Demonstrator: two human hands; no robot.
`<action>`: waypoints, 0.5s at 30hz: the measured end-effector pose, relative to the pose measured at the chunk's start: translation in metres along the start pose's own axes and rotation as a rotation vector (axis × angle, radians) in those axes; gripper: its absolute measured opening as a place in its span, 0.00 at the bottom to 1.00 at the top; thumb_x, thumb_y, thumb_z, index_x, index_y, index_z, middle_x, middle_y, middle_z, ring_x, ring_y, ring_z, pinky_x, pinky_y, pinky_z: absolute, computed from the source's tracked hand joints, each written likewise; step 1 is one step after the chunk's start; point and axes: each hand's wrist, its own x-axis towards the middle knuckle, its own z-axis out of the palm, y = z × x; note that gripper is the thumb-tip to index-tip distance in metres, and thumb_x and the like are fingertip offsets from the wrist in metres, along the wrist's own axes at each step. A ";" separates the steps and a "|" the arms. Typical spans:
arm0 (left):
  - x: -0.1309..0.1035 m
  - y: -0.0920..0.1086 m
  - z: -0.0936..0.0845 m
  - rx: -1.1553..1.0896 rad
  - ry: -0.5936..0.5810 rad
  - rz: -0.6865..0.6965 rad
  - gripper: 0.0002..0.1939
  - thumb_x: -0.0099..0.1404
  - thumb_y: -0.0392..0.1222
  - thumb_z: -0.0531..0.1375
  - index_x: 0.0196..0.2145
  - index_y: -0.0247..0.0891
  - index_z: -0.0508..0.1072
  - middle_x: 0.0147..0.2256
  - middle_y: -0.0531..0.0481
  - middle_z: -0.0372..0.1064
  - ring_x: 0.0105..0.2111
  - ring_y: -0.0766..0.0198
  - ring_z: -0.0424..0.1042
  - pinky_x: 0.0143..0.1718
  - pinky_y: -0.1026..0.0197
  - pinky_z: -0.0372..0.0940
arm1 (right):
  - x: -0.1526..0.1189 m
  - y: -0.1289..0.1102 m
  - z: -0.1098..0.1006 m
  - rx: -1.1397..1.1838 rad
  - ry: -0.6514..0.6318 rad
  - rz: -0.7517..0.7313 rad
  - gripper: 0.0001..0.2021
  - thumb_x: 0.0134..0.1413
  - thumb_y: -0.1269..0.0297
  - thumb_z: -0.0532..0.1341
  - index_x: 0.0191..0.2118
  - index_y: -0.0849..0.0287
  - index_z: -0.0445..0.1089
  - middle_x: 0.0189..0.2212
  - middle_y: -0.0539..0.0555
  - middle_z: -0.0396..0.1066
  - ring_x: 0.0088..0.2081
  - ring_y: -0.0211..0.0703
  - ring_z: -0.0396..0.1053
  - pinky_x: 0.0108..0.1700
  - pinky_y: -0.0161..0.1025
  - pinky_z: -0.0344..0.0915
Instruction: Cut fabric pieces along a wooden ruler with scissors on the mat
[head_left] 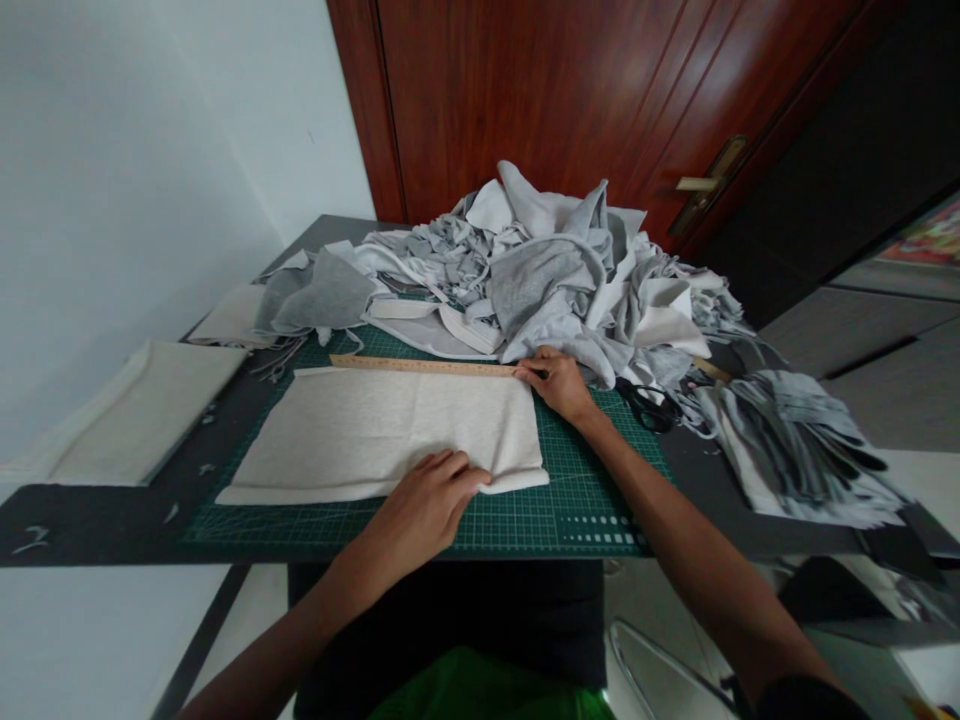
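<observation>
A cream piece of fabric [397, 425] lies flat on the green cutting mat [600, 470], with a raised, folded band along its near edge. My left hand [427, 505] rests at that near edge, thumb and fingers closed on the fabric. Along the far edge runs a wooden ruler [420, 366]. At the ruler's right end, my right hand [555, 385] pinches it, beside the fabric's far right corner. Black-handled scissors [651, 408] lie to the right of this hand, partly among the scraps.
A heap of grey and white fabric scraps [547, 280] covers the table's back. Folded cream fabric [150, 410] sits at the left, and stacked grey fabric pieces [802, 440] at the right. Behind stands a brown door [525, 100]; a white wall [187, 150] borders the left.
</observation>
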 end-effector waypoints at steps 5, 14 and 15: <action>-0.003 0.000 -0.005 -0.033 -0.028 -0.001 0.14 0.77 0.28 0.56 0.50 0.41 0.79 0.43 0.47 0.74 0.45 0.54 0.74 0.50 0.50 0.70 | 0.000 -0.004 0.001 -0.045 -0.033 0.013 0.09 0.70 0.63 0.68 0.47 0.54 0.87 0.36 0.54 0.77 0.36 0.46 0.72 0.41 0.42 0.66; -0.010 -0.004 -0.012 -0.091 -0.097 0.033 0.17 0.76 0.27 0.54 0.50 0.42 0.79 0.46 0.47 0.75 0.46 0.56 0.75 0.51 0.52 0.70 | -0.005 -0.023 0.000 -0.107 -0.088 0.018 0.10 0.74 0.63 0.64 0.47 0.53 0.85 0.42 0.57 0.79 0.41 0.48 0.76 0.44 0.41 0.69; -0.010 -0.004 -0.012 -0.085 -0.102 0.034 0.18 0.75 0.26 0.54 0.50 0.42 0.79 0.46 0.47 0.75 0.45 0.56 0.75 0.50 0.52 0.70 | -0.006 -0.025 0.000 -0.111 -0.084 0.022 0.11 0.74 0.63 0.63 0.48 0.53 0.85 0.43 0.57 0.80 0.41 0.48 0.77 0.44 0.42 0.70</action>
